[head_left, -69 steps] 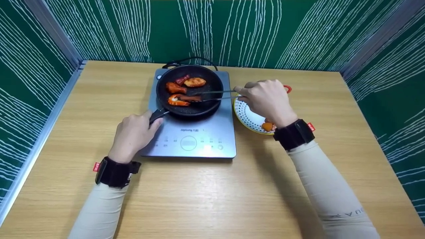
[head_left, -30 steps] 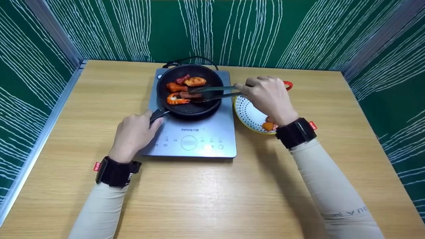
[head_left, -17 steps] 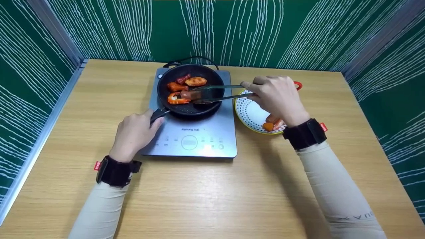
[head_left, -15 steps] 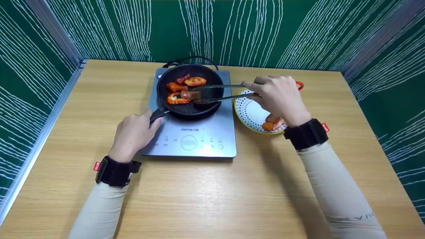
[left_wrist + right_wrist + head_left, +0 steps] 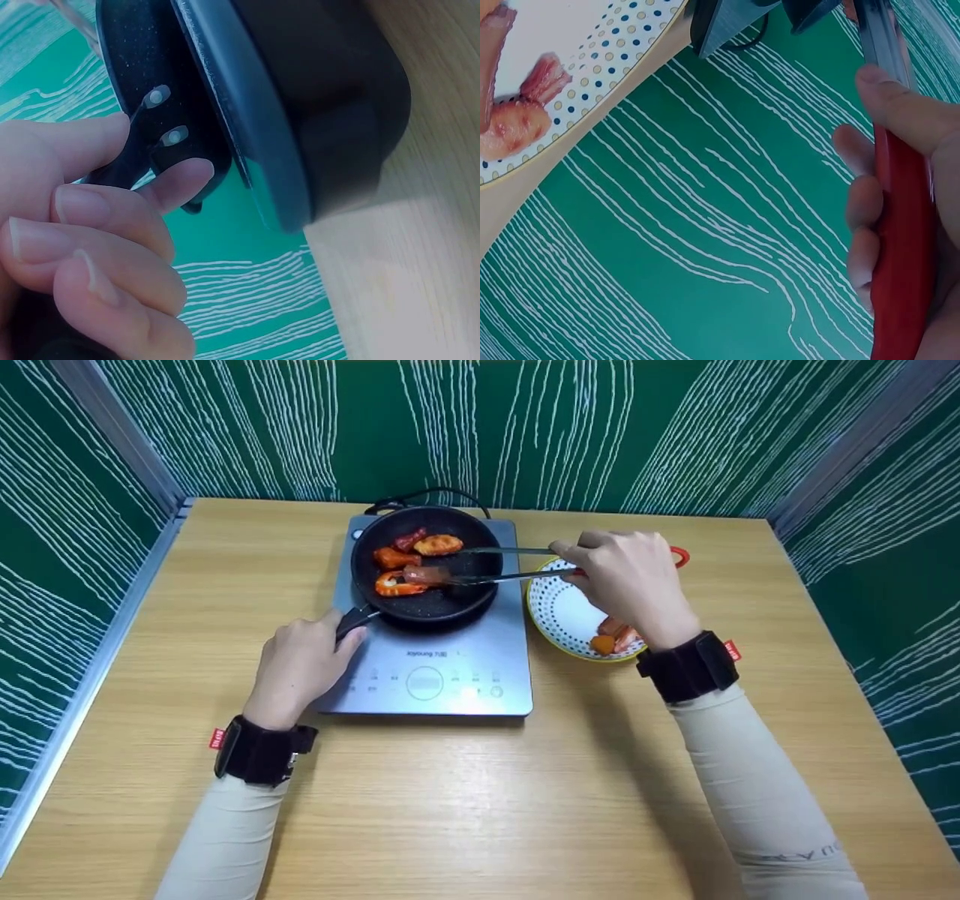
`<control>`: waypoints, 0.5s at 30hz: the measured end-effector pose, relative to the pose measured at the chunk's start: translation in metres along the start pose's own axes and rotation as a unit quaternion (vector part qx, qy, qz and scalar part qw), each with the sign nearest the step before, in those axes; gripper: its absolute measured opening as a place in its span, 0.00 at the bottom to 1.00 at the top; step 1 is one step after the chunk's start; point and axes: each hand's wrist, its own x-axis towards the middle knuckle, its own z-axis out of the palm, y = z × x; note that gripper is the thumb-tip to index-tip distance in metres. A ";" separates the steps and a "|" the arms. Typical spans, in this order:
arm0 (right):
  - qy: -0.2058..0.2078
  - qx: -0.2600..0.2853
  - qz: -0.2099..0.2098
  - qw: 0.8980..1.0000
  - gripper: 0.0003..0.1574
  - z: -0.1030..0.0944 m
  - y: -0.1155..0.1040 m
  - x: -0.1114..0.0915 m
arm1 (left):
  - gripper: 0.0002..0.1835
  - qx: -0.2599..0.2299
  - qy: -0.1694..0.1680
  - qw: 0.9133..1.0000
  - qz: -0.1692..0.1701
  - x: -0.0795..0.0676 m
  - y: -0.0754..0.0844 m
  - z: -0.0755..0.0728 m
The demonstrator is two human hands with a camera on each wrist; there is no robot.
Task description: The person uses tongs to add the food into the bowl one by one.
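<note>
- On the counter in the head view, I have the frying pan on the cooker, its handle angled toward the person's left side, likely for easy reach.
- The left grip, a bare hand, is wrapped around that handle; I read this as a brace against sliding.
- The right grip is clamped on the tongs from above, arms spread, presumably to bring them in low over the rim. One arm ends at the sausage piece; I can't tell whether it touches.
- That piece lies in the pan right by the shrimp, with the drumstick and wing behind.
- The bowl stands just right of the cooker; such closeness should shorten my reach.
- From the left wrist, I see fingers curled near the rivets, probably for better leverage.
- From the right wrist, the thumb presses high on the tongs, likely to control their spread, while fingers circle the red handle.
</note>
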 end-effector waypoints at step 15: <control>0.062 0.066 0.066 0.994 0.28 -0.010 0.023 -0.048 | 0.20 0.000 -0.008 1.000 -0.006 0.000 0.000 0.000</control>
